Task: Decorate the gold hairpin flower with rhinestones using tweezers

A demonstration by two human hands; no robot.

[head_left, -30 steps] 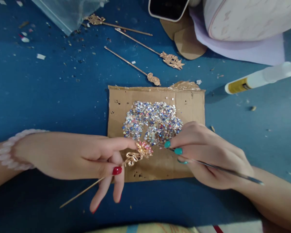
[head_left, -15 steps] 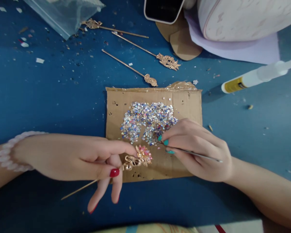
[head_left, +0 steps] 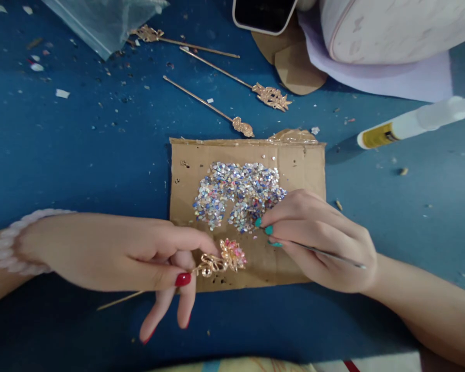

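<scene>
My left hand (head_left: 127, 253) pinches a gold hairpin (head_left: 213, 262) between thumb and forefinger, its other fingers hanging loose below. A flower with pink stones tops the hairpin and points right, over the lower part of a cardboard sheet (head_left: 306, 170). The hairpin's thin shaft sticks out at lower left, partly hidden by the hand. Between the fingertips of my right hand (head_left: 325, 240) is a slim metal tool (head_left: 325, 253), held like a pencil. Its tip is hidden by the fingers, at the lower right edge of the loose sparkling rhinestones (head_left: 236, 181) spread on the cardboard.
Beyond the cardboard lie several gold hairpins, the nearest (head_left: 242, 126) close to its far edge. A clear plastic bag (head_left: 101, 26) is at the back left. A phone (head_left: 263, 13), a pale round case (head_left: 395, 31) and a glue bottle (head_left: 403, 126) are to the right.
The hairpin in my left hand has turned slightly, its flower shifting a little right and down. My right hand stays by the rhinestones with the tool. The whole view has moved a little.
</scene>
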